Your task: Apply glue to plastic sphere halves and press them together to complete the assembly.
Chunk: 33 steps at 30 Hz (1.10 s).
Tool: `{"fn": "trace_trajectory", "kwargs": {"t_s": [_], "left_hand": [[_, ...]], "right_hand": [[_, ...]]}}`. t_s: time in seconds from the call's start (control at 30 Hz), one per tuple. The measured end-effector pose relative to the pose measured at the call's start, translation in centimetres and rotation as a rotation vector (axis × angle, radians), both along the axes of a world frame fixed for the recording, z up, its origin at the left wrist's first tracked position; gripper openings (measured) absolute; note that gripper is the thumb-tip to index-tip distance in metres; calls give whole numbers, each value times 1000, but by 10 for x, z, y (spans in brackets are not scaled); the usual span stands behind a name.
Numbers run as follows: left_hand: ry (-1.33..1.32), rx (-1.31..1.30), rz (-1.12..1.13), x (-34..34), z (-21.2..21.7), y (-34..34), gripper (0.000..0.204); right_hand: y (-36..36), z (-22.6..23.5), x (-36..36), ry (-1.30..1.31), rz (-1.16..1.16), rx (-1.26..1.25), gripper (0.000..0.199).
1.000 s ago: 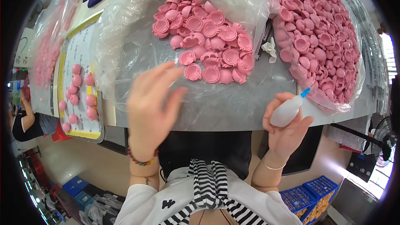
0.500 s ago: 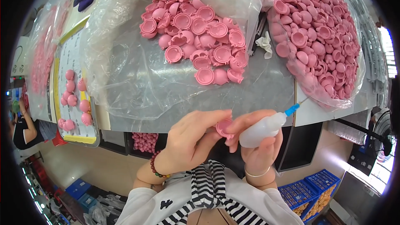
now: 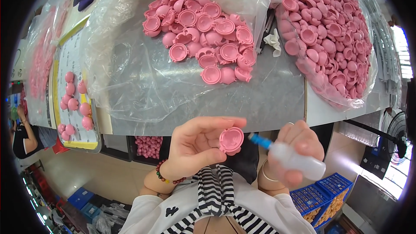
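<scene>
Left hand [image 3: 193, 145] holds round pink plastic half-shell [image 3: 232, 139], hollow side up; right hand [image 3: 302, 136] grips translucent white squeeze bottle [image 3: 299, 162], blue tip [image 3: 261, 141] just beside shell; overshooting tip could knock shell loose

- White bottle [image 3: 299, 161] is flipped: blue tip [image 3: 260, 141] now points left toward pink shell [image 3: 231, 138], not up-right.
- Right hand [image 3: 305, 141] is off shell; left hand [image 3: 190, 143] alone grips it.
</scene>
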<state>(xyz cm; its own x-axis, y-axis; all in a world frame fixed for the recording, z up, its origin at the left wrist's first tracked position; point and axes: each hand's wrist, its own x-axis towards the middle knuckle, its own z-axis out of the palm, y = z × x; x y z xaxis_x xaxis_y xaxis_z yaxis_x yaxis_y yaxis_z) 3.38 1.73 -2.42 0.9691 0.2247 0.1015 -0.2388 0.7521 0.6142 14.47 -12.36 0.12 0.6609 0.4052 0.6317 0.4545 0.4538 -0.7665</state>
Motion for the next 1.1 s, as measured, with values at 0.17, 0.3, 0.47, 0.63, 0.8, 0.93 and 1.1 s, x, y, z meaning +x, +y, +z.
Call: {"fn": "trace_trajectory", "kwargs": {"t_s": [0.17,0.3,0.47,0.63,0.8,0.93,1.1], "left_hand": [[49,95,18,-4,1,-1,44],[207,122,114,-3,6,-5,46],[213,127,100,-3,7,-5,45],[14,176,32,-2,0,2,43],[25,199,38,-4,-3,3,42],[35,185,53,-4,-3,3,42],[50,234,67,-6,0,3,41]], "right_hand": [[3,4,-4,-345,-100,-81,61],[7,7,-13,-238,-161,-121,55],[7,11,-15,-229,-160,-197,53],[9,8,-8,-325,-163,-109,63],[11,10,-13,-197,-166,-233,53],[10,8,-12,-209,-184,-205,55],[10,8,-10,-232,-218,-221,54]]}}
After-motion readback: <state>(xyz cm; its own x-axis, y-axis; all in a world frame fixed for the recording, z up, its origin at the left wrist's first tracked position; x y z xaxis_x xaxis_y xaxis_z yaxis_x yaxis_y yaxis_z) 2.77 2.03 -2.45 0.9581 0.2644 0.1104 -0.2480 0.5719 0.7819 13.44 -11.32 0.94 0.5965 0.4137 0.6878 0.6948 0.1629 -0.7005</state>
